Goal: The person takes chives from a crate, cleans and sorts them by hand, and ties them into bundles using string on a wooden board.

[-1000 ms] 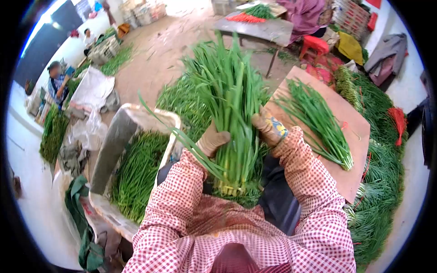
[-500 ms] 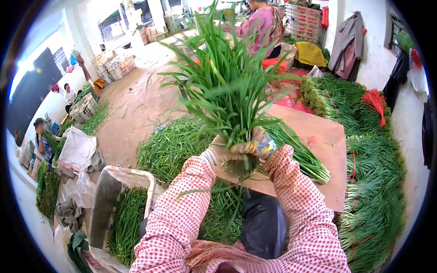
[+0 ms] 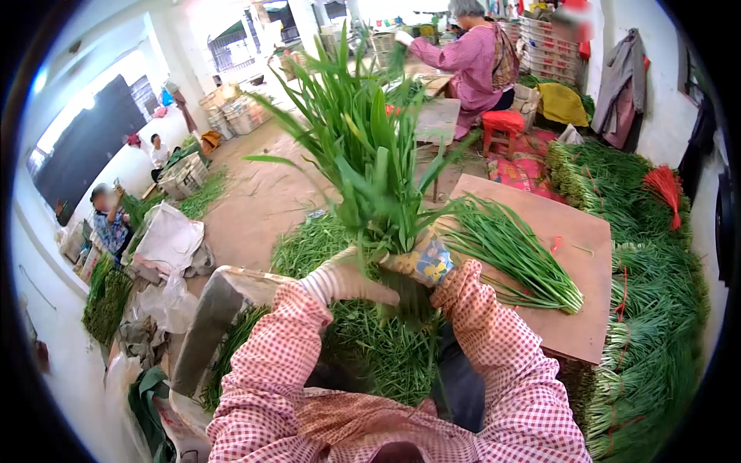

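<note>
A large upright bunch of garlic chives (image 3: 378, 170) stands in front of me, its long green leaves fanning out at the top. My right hand (image 3: 421, 262), in a flower-patterned glove, is closed round its lower part. On the bunch's left side my left hand (image 3: 351, 282), in a pale striped glove, has its fingers stretched out toward the stems, not wrapped round them. The stem ends below the hands are blurred. Right of my right hand, a smaller bundle of chives (image 3: 532, 262) lies on a brown board (image 3: 575, 328).
Loose green leaves (image 3: 378, 355) pile up below my hands. A crate (image 3: 202, 339) holding greens stands at left. Tied chive bundles (image 3: 656, 309) line the right wall, with red ties (image 3: 665, 193) on top. A person in pink (image 3: 482, 65) works ahead, near a red stool (image 3: 502, 127).
My left hand has loosened from the bunch and its fingers now stretch out. The bunch has narrowed and shifted slightly left. My view has turned, showing more of the person ahead.
</note>
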Demonstrator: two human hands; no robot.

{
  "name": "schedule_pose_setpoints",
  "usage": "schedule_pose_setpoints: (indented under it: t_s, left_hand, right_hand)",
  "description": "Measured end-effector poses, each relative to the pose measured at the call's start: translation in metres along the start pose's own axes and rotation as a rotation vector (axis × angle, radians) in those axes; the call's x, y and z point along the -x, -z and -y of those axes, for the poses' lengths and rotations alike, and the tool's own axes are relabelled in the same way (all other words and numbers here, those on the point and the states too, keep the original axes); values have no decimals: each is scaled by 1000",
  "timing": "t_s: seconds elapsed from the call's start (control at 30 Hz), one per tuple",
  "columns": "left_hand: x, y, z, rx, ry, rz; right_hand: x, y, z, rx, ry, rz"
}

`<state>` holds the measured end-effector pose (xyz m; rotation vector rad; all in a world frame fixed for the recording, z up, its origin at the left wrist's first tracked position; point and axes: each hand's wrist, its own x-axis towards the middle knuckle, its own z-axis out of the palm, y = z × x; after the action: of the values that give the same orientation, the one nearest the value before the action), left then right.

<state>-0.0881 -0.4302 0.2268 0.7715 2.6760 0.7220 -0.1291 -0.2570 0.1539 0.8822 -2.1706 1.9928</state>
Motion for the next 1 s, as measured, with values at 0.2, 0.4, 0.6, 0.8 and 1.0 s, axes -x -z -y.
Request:
schedule_pose_setpoints:
  t_s: [0.2, 0.4, 0.6, 0.8, 1.0]
  left_hand:
    - [19, -52, 52, 633, -566, -549]
    - [72, -80, 50, 1152, -105, -601]
    - [107, -70, 23, 1662, 165, -636]
    - [114, -75, 77, 1616, -76, -726]
    - [112, -61, 87, 1620, -28, -835]
  right_hand:
    - [16, -75, -61, 499, 223, 89]
    - [56, -89, 2, 434, -47, 513]
    - [41, -75, 50, 287, -100, 595]
    - [42, -38, 13, -260, -130, 583]
    - [92, -47, 12, -156, -371, 752]
